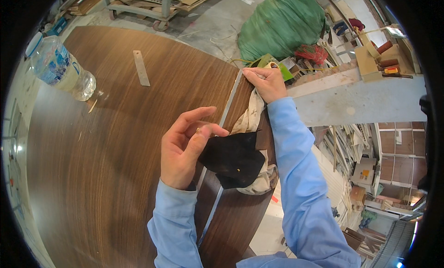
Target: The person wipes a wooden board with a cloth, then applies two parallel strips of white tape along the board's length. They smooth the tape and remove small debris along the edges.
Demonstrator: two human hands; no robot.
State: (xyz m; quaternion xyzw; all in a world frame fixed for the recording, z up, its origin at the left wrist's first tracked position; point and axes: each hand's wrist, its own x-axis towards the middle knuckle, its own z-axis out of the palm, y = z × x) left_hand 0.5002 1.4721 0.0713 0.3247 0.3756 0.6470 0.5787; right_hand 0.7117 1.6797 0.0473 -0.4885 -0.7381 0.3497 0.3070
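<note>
Near the far end of a narrow brown wood-grain board [231,217], my right hand [268,83] is closed, thumb and fingers pinched beside a pale grey strip [230,99]. What it pinches, if anything, is too small to make out. My left hand [181,145] hovers over the large brown wood-grain panel [101,175], fingers curved and apart, holding nothing. Just right of its fingertips a black cloth [236,159] lies across the narrow board. A stained off-white cloth [252,117] sticks out beyond the black one and hangs at the board's right edge.
On the panel stand a clear plastic bottle [64,71] with a blue cap and, farther right, a flat metal strip [141,69]. Past the far edge sit a green sack [282,25] and a wheeled cart [138,10]. An open carton [384,60] with tape rolls is at right.
</note>
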